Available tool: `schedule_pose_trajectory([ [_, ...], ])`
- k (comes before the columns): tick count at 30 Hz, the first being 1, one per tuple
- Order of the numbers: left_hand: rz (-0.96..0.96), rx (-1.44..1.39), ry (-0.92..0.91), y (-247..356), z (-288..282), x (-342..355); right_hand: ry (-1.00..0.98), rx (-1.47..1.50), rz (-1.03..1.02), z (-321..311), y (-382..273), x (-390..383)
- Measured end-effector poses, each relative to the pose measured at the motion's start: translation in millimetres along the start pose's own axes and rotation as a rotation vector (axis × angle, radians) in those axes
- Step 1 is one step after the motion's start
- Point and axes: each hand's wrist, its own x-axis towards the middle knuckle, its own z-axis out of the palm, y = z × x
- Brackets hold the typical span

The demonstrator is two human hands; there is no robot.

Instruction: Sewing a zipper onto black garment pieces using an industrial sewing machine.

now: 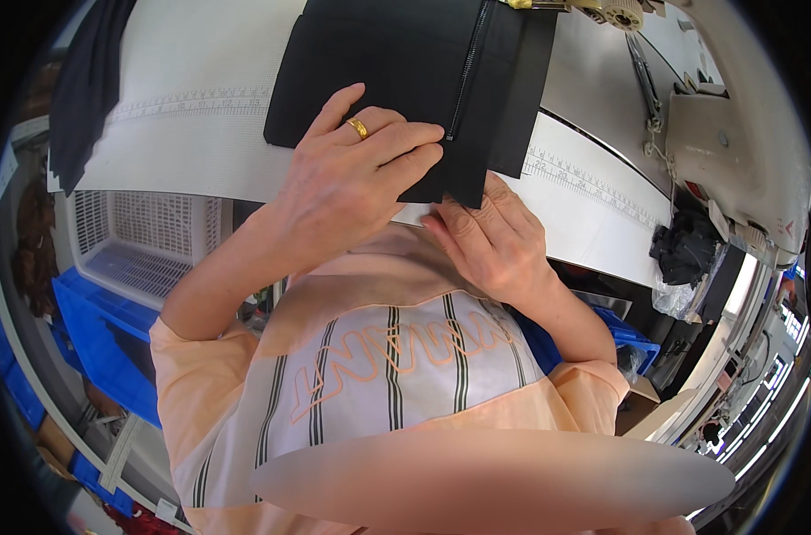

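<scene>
A black fabric panel (361, 53) with a zipper (466, 76) along its right part lies on the white ruler-marked board (191, 134). My left hand (365, 160), a gold ring on one finger, rests on the panel with fingers apart, fingertips near the zipper's lower end. My right hand (486, 232) pinches the panel's lower edge near the board's front, its fingertips partly hidden by fabric. Another black layer (526, 85) shows beneath the panel's right side.
A sewing machine (736, 160) occupies the right, beside bunched black fabric (682, 245). Dark fabric (89, 80) hangs at the far left. Below the board are a white plastic basket (138, 223), a blue bin (98, 330) and another blue bin (637, 343) at the right.
</scene>
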Motion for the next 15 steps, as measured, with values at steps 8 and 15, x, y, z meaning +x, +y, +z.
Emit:
schedule_pose_trajectory([
  [8, 0.024, 0.001, -0.003, -1, 1, -3, -0.054, 0.122, -0.04, -18, 7, -2],
  [15, 0.049, -0.005, -0.058, -3, -2, -8, -0.027, -0.036, 0.08, -22, 39, 17],
])
